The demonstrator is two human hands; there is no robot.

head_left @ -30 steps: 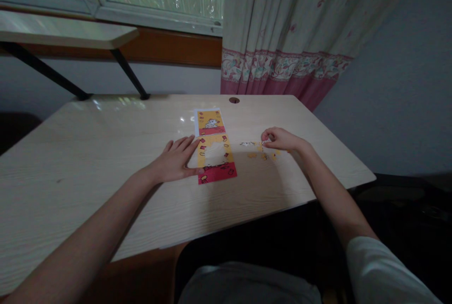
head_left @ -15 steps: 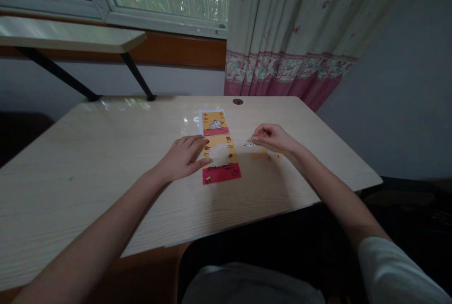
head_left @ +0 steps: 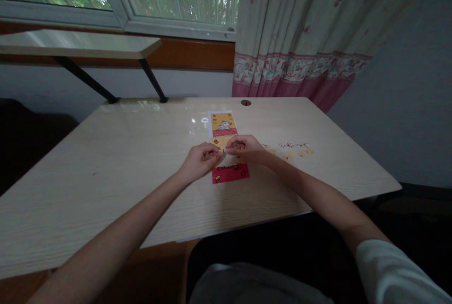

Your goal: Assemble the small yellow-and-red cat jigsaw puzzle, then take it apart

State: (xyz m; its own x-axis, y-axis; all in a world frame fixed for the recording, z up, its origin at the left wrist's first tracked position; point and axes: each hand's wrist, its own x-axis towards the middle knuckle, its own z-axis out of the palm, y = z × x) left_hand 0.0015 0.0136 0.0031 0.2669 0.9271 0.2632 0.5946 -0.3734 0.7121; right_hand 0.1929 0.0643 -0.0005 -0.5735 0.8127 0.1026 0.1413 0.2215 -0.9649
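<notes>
A yellow-and-red puzzle board (head_left: 231,175) with a pale middle lies on the table, partly covered by my hands. Over its upper half, my left hand (head_left: 199,162) and my right hand (head_left: 249,148) meet fingertip to fingertip. Between their pinched fingers is a small whitish puzzle piece (head_left: 224,150); its exact shape is too small to make out. Just beyond the board lies a picture card (head_left: 223,124) with a white animal on yellow and red. Several loose puzzle pieces (head_left: 294,146), white and yellow, are scattered to the right, past my right forearm.
The pale wooden table (head_left: 141,163) carries a raised shelf (head_left: 81,46) on dark legs at the back left. A round cable hole (head_left: 246,103) sits near the back edge. Behind hang curtains (head_left: 275,68) beside a window.
My right hand has moved left from the loose pieces to the board. My left hand has gone from lying open at the board's edge to a pinch. The view has shifted slightly.
</notes>
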